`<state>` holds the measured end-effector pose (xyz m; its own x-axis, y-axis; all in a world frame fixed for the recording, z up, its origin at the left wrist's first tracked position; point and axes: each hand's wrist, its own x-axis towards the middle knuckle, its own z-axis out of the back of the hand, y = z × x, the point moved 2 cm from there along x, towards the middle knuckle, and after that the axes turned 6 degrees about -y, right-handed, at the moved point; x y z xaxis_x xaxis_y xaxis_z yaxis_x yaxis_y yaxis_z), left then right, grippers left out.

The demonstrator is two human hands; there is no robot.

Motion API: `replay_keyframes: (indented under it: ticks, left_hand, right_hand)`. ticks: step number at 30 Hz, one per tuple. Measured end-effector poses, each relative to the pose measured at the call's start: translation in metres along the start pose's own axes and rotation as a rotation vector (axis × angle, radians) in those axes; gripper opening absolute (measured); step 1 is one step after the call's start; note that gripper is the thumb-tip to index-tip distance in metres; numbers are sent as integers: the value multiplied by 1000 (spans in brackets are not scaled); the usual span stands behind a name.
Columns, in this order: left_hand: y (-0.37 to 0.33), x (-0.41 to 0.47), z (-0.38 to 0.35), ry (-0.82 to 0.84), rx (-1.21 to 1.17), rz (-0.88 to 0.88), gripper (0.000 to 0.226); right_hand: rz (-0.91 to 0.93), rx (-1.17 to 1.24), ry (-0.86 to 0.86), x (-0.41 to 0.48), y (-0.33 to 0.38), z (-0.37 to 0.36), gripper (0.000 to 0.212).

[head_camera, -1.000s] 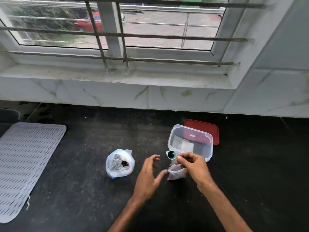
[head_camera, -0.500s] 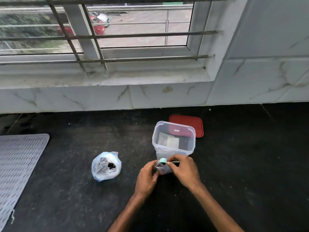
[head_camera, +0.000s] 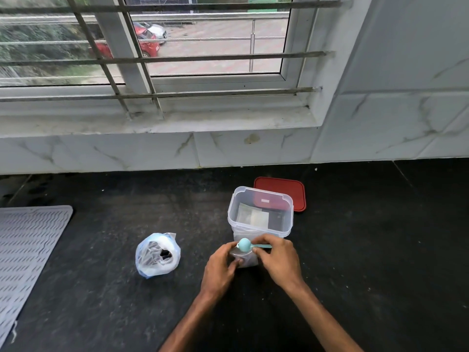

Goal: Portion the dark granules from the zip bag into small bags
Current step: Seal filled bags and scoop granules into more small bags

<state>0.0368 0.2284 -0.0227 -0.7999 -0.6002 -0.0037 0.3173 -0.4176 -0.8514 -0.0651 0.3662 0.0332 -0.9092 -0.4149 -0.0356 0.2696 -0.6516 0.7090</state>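
Note:
A small clear bag stands on the black counter between my hands. My left hand pinches its left side, thumb on the front. My right hand holds a teal scoop by its handle and also grips the bag's right edge; the scoop's bowl is turned down over the bag's mouth. The open zip bag with dark granules inside sits to the left of my hands, apart from them.
A clear plastic tub holding flat bags stands just behind my hands. Its red lid lies behind it. A grey ribbed mat covers the counter's left end. The marble wall and window sill run along the back.
My left hand came in from open and took hold of the small bag. The scoop tipped over, bowl down, above the bag's mouth. The camera view shifted to the right.

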Motion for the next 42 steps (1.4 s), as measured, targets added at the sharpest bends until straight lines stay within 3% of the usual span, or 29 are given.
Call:
replay_keyframes:
  ticks: [5, 7, 10, 14, 19, 25, 27, 30, 32, 34, 37, 42]
  left_hand:
    - [-2, 3, -2, -3, -46, 2, 34]
    - [-6, 4, -5, -8, -69, 6, 27]
    - [-15, 4, -12, 0, -99, -8, 22]
    - [-24, 7, -25, 29, -117, -25, 19]
    - [-33, 9, -38, 67, -98, -25, 17]
    - [-39, 9, -36, 67, -51, -37, 16]
    - [-37, 9, -34, 40, -28, -30, 14]
    - [-32, 10, -28, 10, -8, -17, 16]
    - [-31, 8, -24, 14, 12, -38, 17]
    - [-34, 5, -18, 32, 39, -73, 17]
    - [-37, 2, -10, 52, 17, -156, 15]
    - [-30, 1, 7, 27, -72, -149, 17]
  right_hand:
    - [-358, 676, 59, -6, -8, 20, 11]
    - [-445, 805, 41, -8, -19, 35, 11]
    - [-545, 858, -132, -4, -53, 54, 8]
    - [-686, 632, -359, 17, -116, 55, 7]
    - [-745, 246, -476, 46, -164, 44, 6]
    - [-739, 58, -434, 52, -153, 50, 18]
    - [-661, 15, -473, 45, -145, 51, 27]
    - [-237, 94, -569, 29, -112, 49, 16]
    - [98, 128, -418, 16, -79, 41, 8]
    - [304, 68, -183, 5, -47, 32, 16]
    - [484, -128, 51, 0, -22, 16, 34]
    - [525, -203, 93, 2, -11, 0, 21]
